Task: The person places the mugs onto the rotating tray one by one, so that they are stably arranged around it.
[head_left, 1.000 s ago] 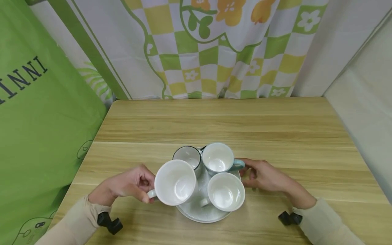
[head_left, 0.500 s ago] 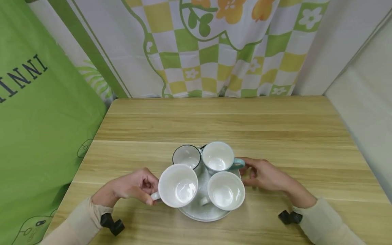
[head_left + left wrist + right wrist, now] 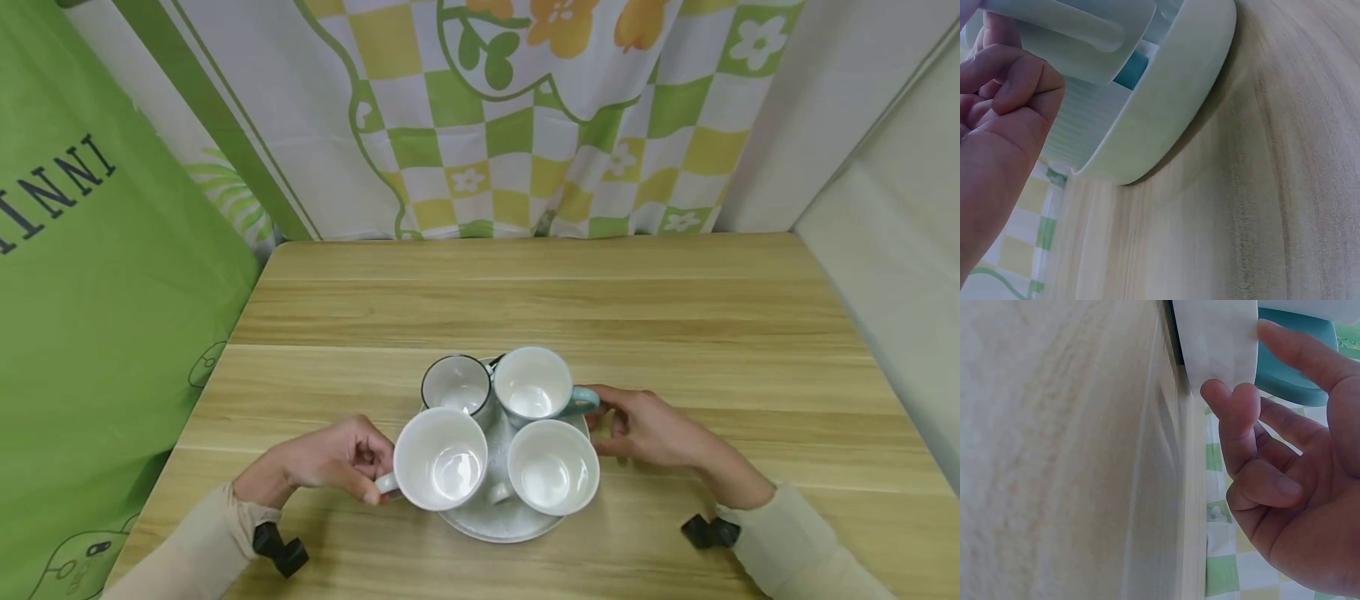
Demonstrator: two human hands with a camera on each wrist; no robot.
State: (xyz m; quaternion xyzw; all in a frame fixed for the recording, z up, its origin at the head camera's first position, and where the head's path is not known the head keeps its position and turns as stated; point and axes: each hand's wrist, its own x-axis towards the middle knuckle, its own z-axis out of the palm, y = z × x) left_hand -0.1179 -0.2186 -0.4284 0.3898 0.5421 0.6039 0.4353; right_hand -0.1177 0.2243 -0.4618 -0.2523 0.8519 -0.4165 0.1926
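A round white tray (image 3: 504, 531) with a raised wall holds several mugs. My left hand (image 3: 341, 454) pinches the handle of a white mug (image 3: 440, 458) at the tray's near left; whether its base touches the tray I cannot tell. At the far left stands a dark-rimmed mug (image 3: 453, 381), partly hidden by the white one. A light-blue mug (image 3: 532, 383) is at the far right, and another white mug (image 3: 553, 468) at the near right. Loosely bent fingers of my right hand (image 3: 637, 427) touch the tray's outer wall (image 3: 1222, 344) below the blue handle.
Beneath the tray is a wood-grain table (image 3: 540, 292). A checked curtain (image 3: 525, 150) hangs behind it. Green cloth (image 3: 112, 317) borders the left side, and pale cloth (image 3: 892, 250) the right.
My left hand and the white mug have moved right and slightly nearer to me, further over the tray. The right hand and the other mugs have stayed in place.
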